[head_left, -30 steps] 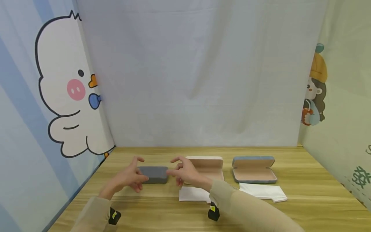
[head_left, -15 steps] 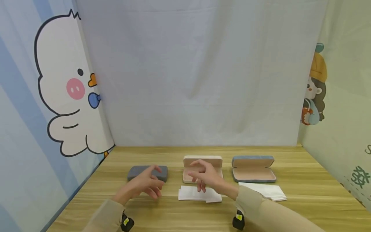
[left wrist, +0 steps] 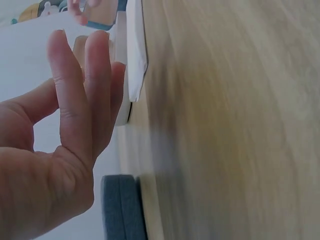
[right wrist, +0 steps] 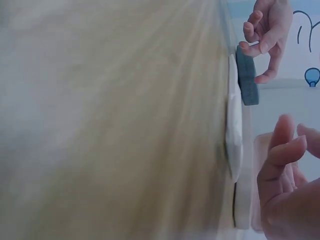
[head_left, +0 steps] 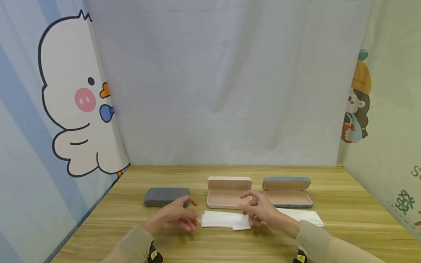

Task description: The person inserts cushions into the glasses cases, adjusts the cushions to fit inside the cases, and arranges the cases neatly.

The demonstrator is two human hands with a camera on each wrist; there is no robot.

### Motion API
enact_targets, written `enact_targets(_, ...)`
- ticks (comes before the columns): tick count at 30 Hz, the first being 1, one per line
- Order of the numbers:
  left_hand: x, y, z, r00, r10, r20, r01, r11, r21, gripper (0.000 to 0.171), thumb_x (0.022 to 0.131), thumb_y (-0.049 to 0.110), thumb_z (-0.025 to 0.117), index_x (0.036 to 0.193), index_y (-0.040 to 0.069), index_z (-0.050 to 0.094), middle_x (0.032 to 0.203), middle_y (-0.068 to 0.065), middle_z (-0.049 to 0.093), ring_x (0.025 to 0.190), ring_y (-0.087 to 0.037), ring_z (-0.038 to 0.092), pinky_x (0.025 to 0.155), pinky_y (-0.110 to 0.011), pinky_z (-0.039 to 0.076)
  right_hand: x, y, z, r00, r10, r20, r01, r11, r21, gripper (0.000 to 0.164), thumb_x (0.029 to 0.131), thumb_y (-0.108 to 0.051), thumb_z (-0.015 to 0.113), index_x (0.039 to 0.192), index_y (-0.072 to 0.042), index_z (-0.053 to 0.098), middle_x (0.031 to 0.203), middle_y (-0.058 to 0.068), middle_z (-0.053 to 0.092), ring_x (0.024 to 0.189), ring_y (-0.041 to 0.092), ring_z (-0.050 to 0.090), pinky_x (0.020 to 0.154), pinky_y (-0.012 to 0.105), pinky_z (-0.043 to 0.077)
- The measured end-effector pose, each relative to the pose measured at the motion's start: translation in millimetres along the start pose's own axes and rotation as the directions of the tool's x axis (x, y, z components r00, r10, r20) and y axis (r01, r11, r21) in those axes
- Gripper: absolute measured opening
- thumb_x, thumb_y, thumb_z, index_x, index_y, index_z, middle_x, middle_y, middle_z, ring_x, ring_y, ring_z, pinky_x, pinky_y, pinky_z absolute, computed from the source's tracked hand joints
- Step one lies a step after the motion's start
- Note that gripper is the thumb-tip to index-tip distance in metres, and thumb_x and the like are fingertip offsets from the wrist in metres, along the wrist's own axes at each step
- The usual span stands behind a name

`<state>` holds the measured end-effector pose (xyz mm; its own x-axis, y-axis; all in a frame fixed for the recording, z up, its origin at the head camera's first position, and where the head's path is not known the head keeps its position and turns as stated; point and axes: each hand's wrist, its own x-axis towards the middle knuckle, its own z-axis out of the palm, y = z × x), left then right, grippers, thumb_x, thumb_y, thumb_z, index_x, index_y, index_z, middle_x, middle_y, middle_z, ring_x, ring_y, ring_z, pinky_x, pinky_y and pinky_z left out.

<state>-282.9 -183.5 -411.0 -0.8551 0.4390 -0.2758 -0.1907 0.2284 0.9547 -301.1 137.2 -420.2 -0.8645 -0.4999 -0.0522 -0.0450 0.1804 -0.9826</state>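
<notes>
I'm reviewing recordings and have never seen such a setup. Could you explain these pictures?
No machine here: a person works with a bare left hand and right hand. The wide picture is from a head-worn camera looking forward and down; the two sideways ones are from the left and right wrist. On the wood-grain table sit a closed gray glasses case, an open cream case and an open blue case. A folded white cloth lies before the cream case; a second cloth, partly hidden, lies before the blue one. Both hands hang above the table, holding nothing.
</notes>
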Motion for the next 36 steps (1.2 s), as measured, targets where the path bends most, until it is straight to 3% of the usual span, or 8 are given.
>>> enact_targets(7,8.9,-5.1,13.8,0.999,-0.042,-0.011,0.041,0.998,-0.046,0.055,0.089,0.004,0.064,0.134,-0.002,0.033,0.077,-0.015,0.071,0.058,-0.014,0.068,0.051,-0.02,0.056,-19,13,-11,0.998,0.063,0.01,-0.063,0.998,-0.007,0.061,0.088,-0.017,0.07,0.133,0.006,0.035,0.07,0.004,0.064,0.043,0.007,0.055,0.036,0.017,0.04)
enact_targets(13,12.6,-10.7,20.9,0.998,-0.058,-0.03,0.056,0.996,-0.073,0.056,0.088,0.006,0.066,0.134,0.002,0.034,0.074,-0.014,0.07,0.057,-0.015,0.068,0.052,-0.021,0.057,-25,19,-9,0.991,0.131,0.036,-0.131,0.991,0.002,0.064,0.086,-0.016,0.073,0.131,0.005,0.033,0.077,0.008,0.07,0.043,0.005,0.056,0.037,0.015,0.042)
enact_targets(24,20.5,-14.8,28.3,0.997,-0.072,-0.023,0.071,0.995,-0.067,0.051,0.089,0.001,0.064,0.129,0.004,0.034,0.069,-0.012,0.068,0.055,-0.016,0.067,0.049,-0.022,0.056,-20,23,-4,0.987,0.159,0.011,-0.159,0.987,0.012,0.059,0.086,-0.013,0.071,0.127,0.006,0.034,0.068,0.005,0.067,0.041,0.004,0.055,0.037,0.014,0.042)
enact_targets(32,25.8,-14.5,34.9,0.996,-0.056,-0.073,0.054,0.998,-0.033,0.037,0.089,-0.004,0.059,0.119,0.003,0.038,0.065,-0.012,0.066,0.052,-0.017,0.066,0.049,-0.025,0.057,-13,21,2,0.984,0.167,-0.056,-0.17,0.984,-0.046,0.045,0.086,-0.009,0.07,0.117,0.004,0.042,0.061,0.004,0.065,0.038,0.006,0.054,0.035,0.015,0.042)
enact_targets(36,27.7,-12.8,38.3,0.996,-0.051,-0.075,0.051,0.999,-0.01,0.024,0.089,-0.006,0.057,0.107,0.001,0.043,0.063,-0.012,0.065,0.05,-0.015,0.065,0.049,-0.025,0.057,-12,19,6,0.983,0.159,-0.094,-0.168,0.982,-0.09,0.039,0.083,-0.005,0.071,0.112,0.004,0.047,0.059,0.005,0.064,0.037,0.006,0.054,0.034,0.016,0.043)
